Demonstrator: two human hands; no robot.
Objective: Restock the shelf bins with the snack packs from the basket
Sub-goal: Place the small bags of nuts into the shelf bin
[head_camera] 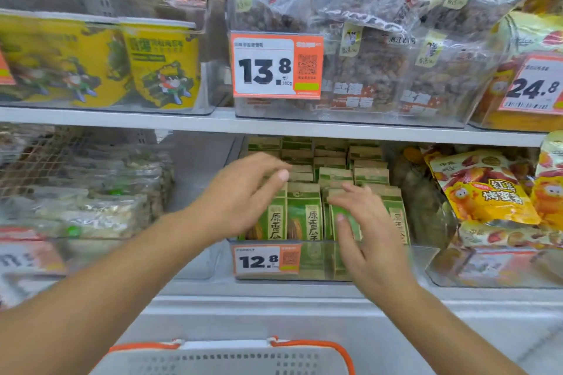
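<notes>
Green and brown snack packs (304,210) stand in rows inside a clear shelf bin (313,271) on the lower shelf, behind a 12.8 price tag (266,259). My left hand (243,195) hovers over the front left packs, fingers spread, holding nothing. My right hand (362,231) rests with spread fingers against the front right packs, fingertips on their tops. The grey basket (225,358) with orange handles shows only its rim at the bottom edge; its contents are hidden.
The upper shelf holds yellow tubs (161,67), clear bags of nuts (374,64) with a 13.8 tag, and a 24.8 tag at right. Beside the green packs sit clear-wrapped packs (91,198) left and yellow-orange bags (484,192) right. A white shelf ledge (304,313) runs below.
</notes>
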